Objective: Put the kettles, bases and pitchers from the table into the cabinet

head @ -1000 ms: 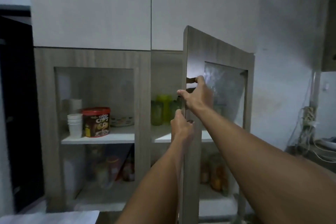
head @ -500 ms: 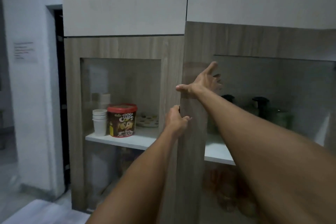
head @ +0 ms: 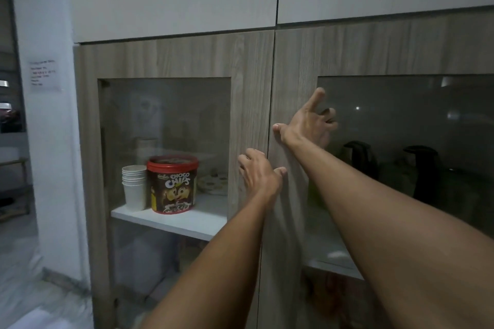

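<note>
**Right door swung shut, kettles now behind glass**

The cabinet fills the view: pale wood-grain frames around smoky, glossy glass panels, flat white fronts above. A second ago its right door stood wide open; now it sits flush against the left one, so stowing looks finished. Behind the glass at 3 o'clock, two dark kettles stand upright on the white shelf, blurred by reflections. At 9 o'clock sit a round red-lidded Choco Chips tub and stacked ribbed paper cups. The right hand, fingers spread and empty, presses the door edge; the left hand, loosely open, rests at the seam.
</note>
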